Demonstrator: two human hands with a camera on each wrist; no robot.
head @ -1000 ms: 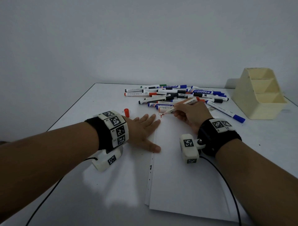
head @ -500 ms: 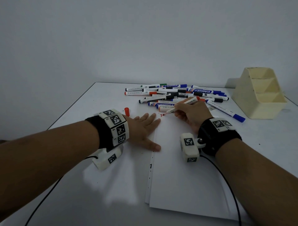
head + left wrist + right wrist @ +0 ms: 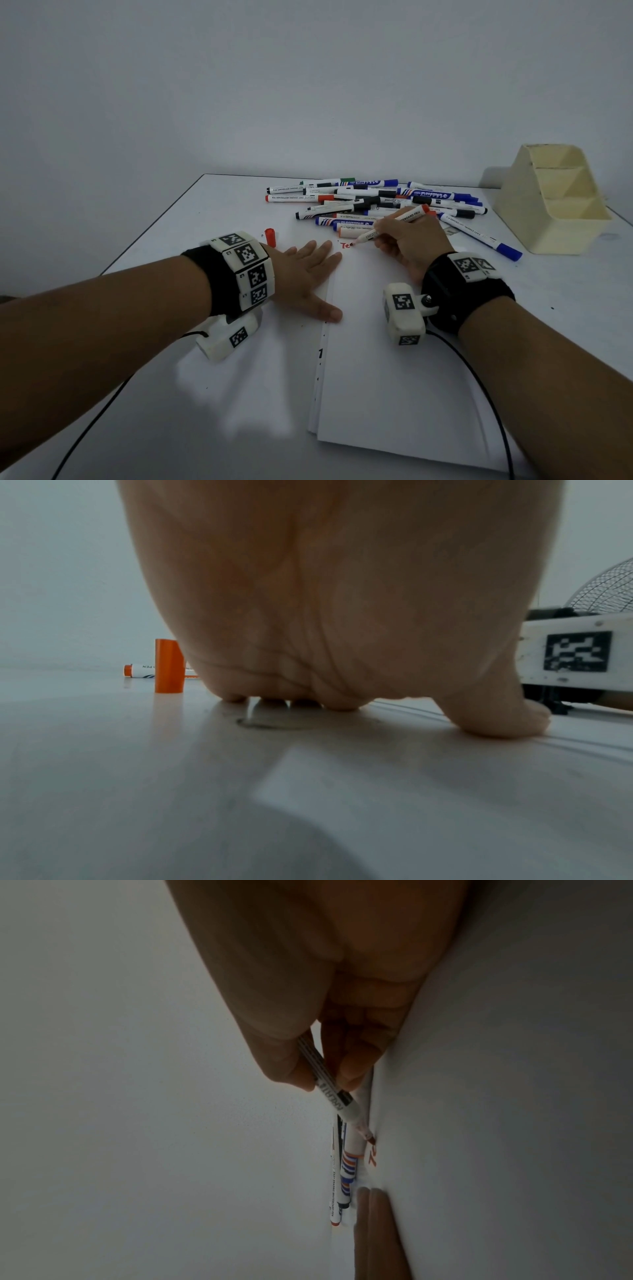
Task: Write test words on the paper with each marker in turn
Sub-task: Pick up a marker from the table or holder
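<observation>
Paper [image 3: 394, 377] lay at the bench [image 3: 171, 428] near edge, right of centre. Left hand [image 3: 305, 274] flat, fingers straight, pressed on the paper's left edge. Right hand [image 3: 411, 243] pinched the red marker [image 3: 394, 224], tip touching the paper's far left corner beside red letters "Te" [image 3: 346, 245]. Orange cap [image 3: 270, 237] stood upright left of the paper. Loose markers [image 3: 376, 202] piled toward the far edge; cream holder [image 3: 551, 202] at the far right corner.
</observation>
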